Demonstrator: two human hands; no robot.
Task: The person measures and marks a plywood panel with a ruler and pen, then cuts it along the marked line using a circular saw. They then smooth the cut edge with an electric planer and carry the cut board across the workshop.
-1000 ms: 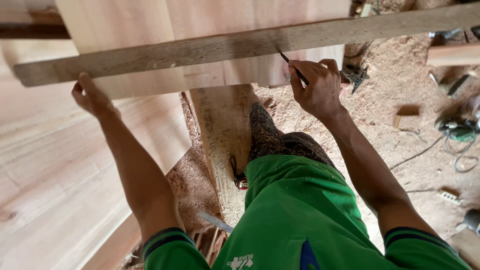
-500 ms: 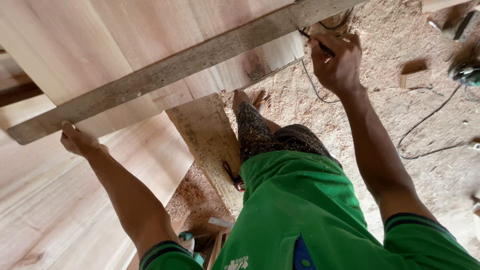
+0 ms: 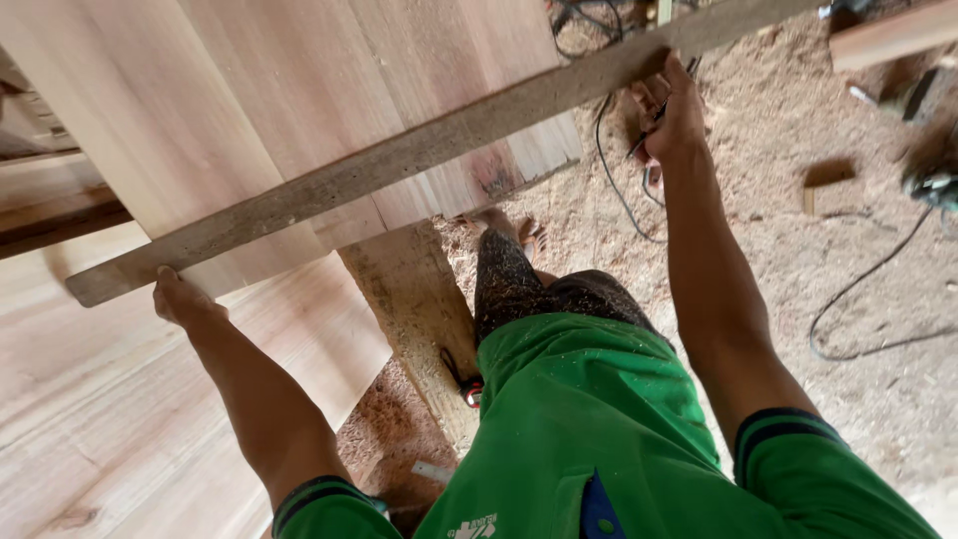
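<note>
A weathered wooden batten (image 3: pixel 419 150) lies diagonally across pale boards (image 3: pixel 269 110); the left hand (image 3: pixel 180 296) presses its lower end, fingers curled, while the right hand (image 3: pixel 677 120) grips a pencil (image 3: pixel 654 120) at the boards' far edge.

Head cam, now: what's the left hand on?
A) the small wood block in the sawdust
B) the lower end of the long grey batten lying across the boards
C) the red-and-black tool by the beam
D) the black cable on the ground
B: the left hand presses against the lower end of the long grey batten, which lies slanted across the pale boards; the right hand steadies the batten's upper part while holding a pencil.
</note>
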